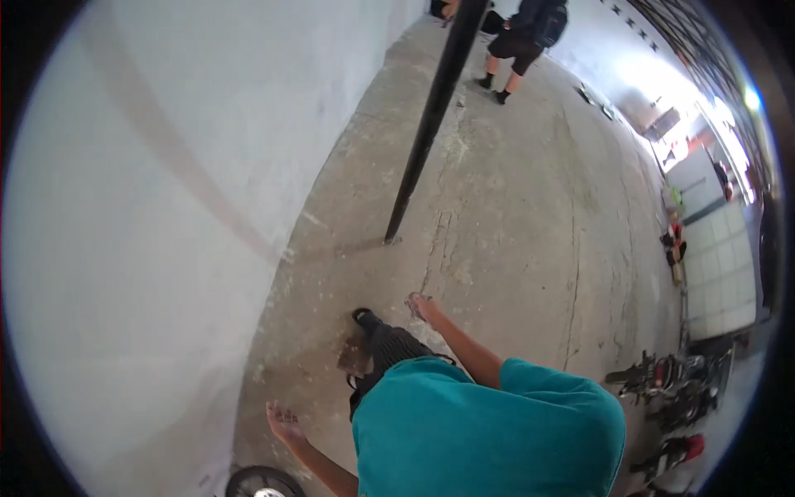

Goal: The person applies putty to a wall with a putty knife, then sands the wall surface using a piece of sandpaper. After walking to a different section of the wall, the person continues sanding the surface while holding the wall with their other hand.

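Note:
My left hand (286, 422) hangs low beside the pale wall, thumb held away from loosely bent fingers, with nothing visible in it. Out in front of my body, over the concrete floor, is my right hand (422, 306). Its fingers are half curled and apart, and I see no object in them. Both hands look marked with grey on the fingers. Between them my leg in dark striped trousers (396, 348) ends in a black shoe (363, 316). My teal shirt (489, 431) fills the lower middle. A black pole (429, 128) stands on the floor ahead, touched by neither hand.
A white wall (157, 207) runs along the left. A wheel (265, 483) shows at the bottom edge. Ahead stands a person with a backpack (522, 41). Motorcycles (662, 377) are parked at the right near a white gridded panel (720, 269). Cracks line the concrete floor (513, 207).

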### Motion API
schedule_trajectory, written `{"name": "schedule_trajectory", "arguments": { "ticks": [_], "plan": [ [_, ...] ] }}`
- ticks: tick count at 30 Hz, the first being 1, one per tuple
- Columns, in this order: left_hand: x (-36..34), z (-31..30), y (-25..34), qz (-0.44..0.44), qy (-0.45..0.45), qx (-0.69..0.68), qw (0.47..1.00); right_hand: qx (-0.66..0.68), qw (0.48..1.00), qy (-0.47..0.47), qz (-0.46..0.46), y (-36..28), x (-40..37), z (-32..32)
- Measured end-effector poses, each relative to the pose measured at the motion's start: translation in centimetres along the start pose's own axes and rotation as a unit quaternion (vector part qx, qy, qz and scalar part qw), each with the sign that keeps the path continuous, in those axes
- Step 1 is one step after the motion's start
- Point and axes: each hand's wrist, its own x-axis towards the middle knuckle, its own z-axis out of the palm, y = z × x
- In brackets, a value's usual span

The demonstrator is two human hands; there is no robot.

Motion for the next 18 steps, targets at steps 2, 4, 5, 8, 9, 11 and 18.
{"name": "schedule_trajectory", "arguments": {
  "ticks": [2,4,5,8,9,11,18],
  "plan": [
    [0.3,3.7,1.3,0.004,-0.02,0.018,1.0,0.012,0.999,0.041,0.013,-2.3,-0.3,-0.7],
    [3.1,6.1,1.4,0.002,-0.061,0.025,0.998,0.026,0.998,0.054,0.018,-2.3,1.7,-0.5],
    [5.7,6.5,0.8,-0.003,-0.099,0.025,0.995,0.053,0.996,0.074,0.021,-2.0,3.0,-0.1],
    [9.8,12.1,1.3,-0.069,-0.107,0.095,0.987,0.179,0.983,0.037,-0.034,2.0,10.8,2.9],
    [11.6,14.5,1.5,-0.084,-0.107,0.098,0.986,0.224,0.972,0.052,-0.039,4.3,14.8,4.7],
    [11.4,16.5,1.7,-0.071,-0.133,0.099,0.984,-0.002,0.984,0.177,0.014,-3.4,8.2,1.2],
    [11.7,23.8,3.9,-0.051,-0.182,0.151,0.97,0.104,0.981,0.16,-0.018,-10.9,3.5,0.5]
  ]
}}
